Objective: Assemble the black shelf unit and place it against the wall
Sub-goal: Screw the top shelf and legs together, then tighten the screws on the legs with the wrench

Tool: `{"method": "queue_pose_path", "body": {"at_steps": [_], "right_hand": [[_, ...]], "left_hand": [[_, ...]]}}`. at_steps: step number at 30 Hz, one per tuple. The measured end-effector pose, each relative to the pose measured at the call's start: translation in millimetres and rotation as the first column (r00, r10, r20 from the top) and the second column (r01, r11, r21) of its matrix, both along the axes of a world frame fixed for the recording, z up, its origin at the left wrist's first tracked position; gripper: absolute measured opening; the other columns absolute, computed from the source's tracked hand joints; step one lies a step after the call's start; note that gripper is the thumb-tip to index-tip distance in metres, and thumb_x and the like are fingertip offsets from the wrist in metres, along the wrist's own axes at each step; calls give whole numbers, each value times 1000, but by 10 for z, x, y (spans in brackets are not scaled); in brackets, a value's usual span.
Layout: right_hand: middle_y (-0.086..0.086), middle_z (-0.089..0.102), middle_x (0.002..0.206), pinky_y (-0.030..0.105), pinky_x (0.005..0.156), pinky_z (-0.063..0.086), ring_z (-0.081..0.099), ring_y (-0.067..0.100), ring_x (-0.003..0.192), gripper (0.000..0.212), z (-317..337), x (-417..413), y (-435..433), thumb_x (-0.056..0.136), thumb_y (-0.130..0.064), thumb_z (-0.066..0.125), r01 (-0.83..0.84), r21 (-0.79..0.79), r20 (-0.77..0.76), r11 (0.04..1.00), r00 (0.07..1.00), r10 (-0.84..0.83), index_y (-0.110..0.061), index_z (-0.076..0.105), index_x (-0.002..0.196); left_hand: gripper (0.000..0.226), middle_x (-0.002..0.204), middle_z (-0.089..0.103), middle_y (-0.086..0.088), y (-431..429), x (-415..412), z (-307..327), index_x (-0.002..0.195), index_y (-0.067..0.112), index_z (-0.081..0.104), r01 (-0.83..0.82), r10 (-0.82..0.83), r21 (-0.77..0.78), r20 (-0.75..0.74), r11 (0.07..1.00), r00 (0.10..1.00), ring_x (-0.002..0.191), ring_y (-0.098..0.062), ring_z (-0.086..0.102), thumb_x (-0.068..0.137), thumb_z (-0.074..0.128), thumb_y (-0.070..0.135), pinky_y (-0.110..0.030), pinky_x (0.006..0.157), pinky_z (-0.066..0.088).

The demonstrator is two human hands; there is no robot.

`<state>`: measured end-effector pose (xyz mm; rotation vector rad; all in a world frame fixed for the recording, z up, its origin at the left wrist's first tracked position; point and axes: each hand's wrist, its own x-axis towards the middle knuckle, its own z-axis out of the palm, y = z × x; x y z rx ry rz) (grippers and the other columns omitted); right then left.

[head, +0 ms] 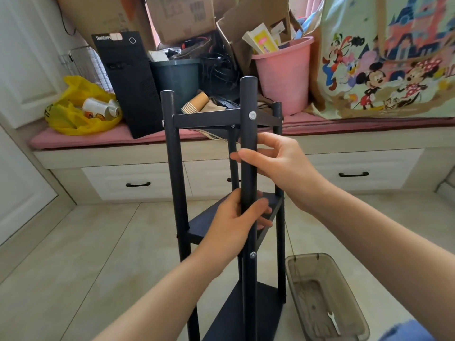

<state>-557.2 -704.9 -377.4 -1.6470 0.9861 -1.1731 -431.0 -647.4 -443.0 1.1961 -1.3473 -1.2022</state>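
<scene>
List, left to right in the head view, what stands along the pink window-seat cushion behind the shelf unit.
yellow plastic bag → black computer tower → dark grey bin → pink bucket → cartoon-print bag

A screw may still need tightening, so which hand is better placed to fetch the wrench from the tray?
Probably the right hand: the tray with the wrench lies on the floor on its side of the shelf unit, while the left hand grips the near post lower down.
</scene>
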Motion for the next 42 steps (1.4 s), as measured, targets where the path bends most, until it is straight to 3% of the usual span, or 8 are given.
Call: {"method": "queue_pose_path", "body": {"at_steps": [4, 16, 23, 26, 32, 36, 39, 42], "right_hand": [[2, 73, 113, 27, 91, 57, 69, 14, 106, 39, -8, 1, 17, 90, -24, 71, -19, -19, 4, 1000, 1000, 19, -12, 61, 126], [-4, 77, 99, 23, 79, 59, 72, 8, 97, 23, -207, -468, -36, 101, -30, 53, -101, 85, -45, 991, 993, 106, -15, 68, 112], [-5, 77, 95, 25, 75, 61, 73, 7, 89, 18, -1114, -1048, -33, 100, -29, 56, -32, 488, -350, 872, 908, 229, -20, 65, 113], [-1, 76, 98, 26, 72, 60, 73, 11, 83, 23, -1684, -1197, -60, 101, -29, 53, 105, 629, -556, 770, 753, 352, -15, 63, 115], [10, 67, 111, 35, 82, 54, 63, 27, 89, 41, -2657, -1294, 42, 103, -39, 45, 348, 684, -717, 641, 158, 679, -3, 60, 116], [13, 56, 138, 29, 68, 50, 63, 26, 91, 63, -3130, -1143, 201, 102, -50, 42, 389, 685, -727, 616, 317, 608, -3, 42, 143], [14, 42, 152, 36, 100, 42, 48, 32, 133, 72, -3406, -1061, 367, 101, -55, 40, 401, 698, -715, 593, 420, 559, -5, 30, 152], [17, 45, 149, 36, 105, 39, 47, 33, 134, 67, -3527, -998, 488, 103, -49, 38, 357, 654, -753, 667, 399, 524, -3, 32, 150]], "left_hand": [[14, 68, 57, 6, -9, -70, -25, 106, 18, 56, -28, 32, -67, 52, 997, 998, 60, -12, 57, 104, 50, 31, -24, 66, 53], [19, 70, 56, 5, 43, -8, -23, 99, 18, 55, 0, 4, -105, 46, 994, 999, 61, -12, 56, 103, 49, 35, -29, 68, 52], [18, 70, 57, 5, -99, 48, -34, 93, 23, 54, -25, 26, -94, 9, 995, 1000, 61, -14, 57, 103, 50, 37, -29, 67, 53], [18, 68, 57, 7, -137, 36, -55, 95, 23, 55, -29, 28, -91, -14, 995, 1000, 60, -12, 57, 103, 50, 38, -26, 65, 54], [17, 70, 58, 8, -181, 14, -79, 97, 25, 54, -32, 33, -104, 2, 994, 999, 60, -12, 57, 104, 49, 39, -32, 70, 54], [21, 70, 57, 8, -208, 26, -77, 96, 26, 53, -29, 30, -112, 9, 993, 1000, 59, -12, 56, 100, 50, 46, -32, 68, 54], [24, 70, 57, 9, -216, 44, -90, 96, 26, 54, -33, 36, -130, 23, 991, 999, 57, -12, 55, 96, 51, 50, -29, 64, 54], [23, 70, 57, 10, -213, 52, -111, 95, 27, 54, -40, 44, -146, 21, 988, 999, 56, -12, 54, 97, 51, 49, -26, 61, 53]]}}
